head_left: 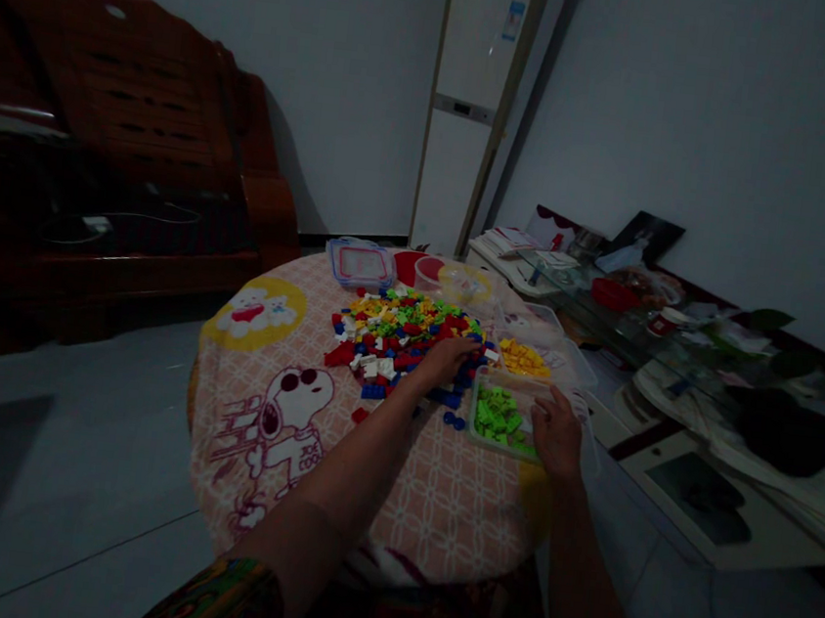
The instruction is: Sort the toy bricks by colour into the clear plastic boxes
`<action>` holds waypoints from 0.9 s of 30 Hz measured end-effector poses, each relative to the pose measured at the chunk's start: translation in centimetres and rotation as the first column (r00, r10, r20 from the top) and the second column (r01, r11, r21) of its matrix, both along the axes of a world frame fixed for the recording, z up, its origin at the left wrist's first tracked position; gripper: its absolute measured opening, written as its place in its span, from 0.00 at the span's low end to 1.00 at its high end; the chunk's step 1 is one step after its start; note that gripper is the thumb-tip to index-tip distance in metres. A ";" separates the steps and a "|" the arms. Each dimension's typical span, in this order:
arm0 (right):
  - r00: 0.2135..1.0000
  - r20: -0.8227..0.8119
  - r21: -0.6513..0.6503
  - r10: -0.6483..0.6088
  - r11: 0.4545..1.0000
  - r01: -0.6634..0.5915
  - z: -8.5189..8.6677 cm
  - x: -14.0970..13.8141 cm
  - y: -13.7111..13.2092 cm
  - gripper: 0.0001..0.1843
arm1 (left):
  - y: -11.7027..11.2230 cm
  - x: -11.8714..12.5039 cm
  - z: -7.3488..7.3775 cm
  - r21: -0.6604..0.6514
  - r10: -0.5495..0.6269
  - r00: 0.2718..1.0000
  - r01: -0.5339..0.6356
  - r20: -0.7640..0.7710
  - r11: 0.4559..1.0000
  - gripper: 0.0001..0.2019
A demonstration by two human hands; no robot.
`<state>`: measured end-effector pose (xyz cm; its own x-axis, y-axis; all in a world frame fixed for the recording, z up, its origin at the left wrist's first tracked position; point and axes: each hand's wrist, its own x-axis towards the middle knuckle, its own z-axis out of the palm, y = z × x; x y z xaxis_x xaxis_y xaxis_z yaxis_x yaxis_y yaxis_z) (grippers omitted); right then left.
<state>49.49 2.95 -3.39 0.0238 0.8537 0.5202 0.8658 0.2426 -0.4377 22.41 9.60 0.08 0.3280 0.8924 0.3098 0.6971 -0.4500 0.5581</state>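
Observation:
A heap of small red, blue, green, yellow and white toy bricks lies in the middle of a round table under a pink cartoon cloth. My left hand rests palm down on the right side of the heap, fingers curled into the bricks; what it grips is hidden. My right hand sits at the near right edge of a clear box of green bricks, fingers bent over its rim. Behind that box stands a clear box of yellow bricks.
A clear lid with a red seal and round tubs lie at the table's far side. A dark wooden sofa stands left, a white cabinet unit behind, a cluttered glass table right.

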 end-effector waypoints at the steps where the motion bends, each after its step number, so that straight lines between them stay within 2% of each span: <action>1: 1.000 0.000 -0.001 0.001 1.000 -0.001 0.0 0.0 0.0 0.20 | -0.2 0.2 0.0 -0.003 -0.011 0.998 0.010 -0.069 1.000 0.24; 4: 1.000 -0.007 0.003 -0.002 1.000 0.002 -0.1 0.2 0.0 0.20 | -0.8 0.5 0.1 0.011 0.030 0.971 -0.029 -0.237 1.000 0.23; 7: 1.000 -0.006 0.001 0.007 1.000 -0.007 -0.1 0.2 0.0 0.20 | -1.1 -0.5 0.6 0.030 0.164 0.935 -0.162 -0.315 0.986 0.17; 13: 1.000 -0.008 0.022 0.005 1.000 -0.005 -0.2 0.1 0.0 0.20 | -0.9 -4.6 2.5 -0.101 0.283 0.904 -0.329 -0.320 0.939 0.11; 17: 1.000 -0.002 0.027 0.005 1.000 -0.005 -0.4 0.2 0.1 0.20 | -0.6 -6.4 3.0 -0.183 0.330 0.893 -0.396 -0.306 0.900 0.10; 20: 1.000 -0.003 0.019 0.008 1.000 -0.008 -0.4 0.2 0.1 0.20 | -0.4 -6.1 2.6 -0.079 0.320 0.924 -0.343 -0.211 0.936 0.14; 23: 1.000 -0.008 0.013 0.005 1.000 -0.004 -0.4 0.3 0.1 0.20 | -0.2 -4.6 1.8 0.035 0.197 0.970 -0.194 -0.143 0.980 0.19; 25: 1.000 0.000 0.014 0.006 1.000 -0.006 -0.3 0.3 0.1 0.20 | -0.3 -3.7 1.3 0.040 0.125 0.979 -0.120 -0.158 0.992 0.22; 27: 1.000 0.004 0.019 0.009 1.000 -0.009 -0.3 0.3 0.1 0.20 | -0.3 -3.2 0.8 0.012 0.103 0.975 -0.102 -0.196 0.995 0.23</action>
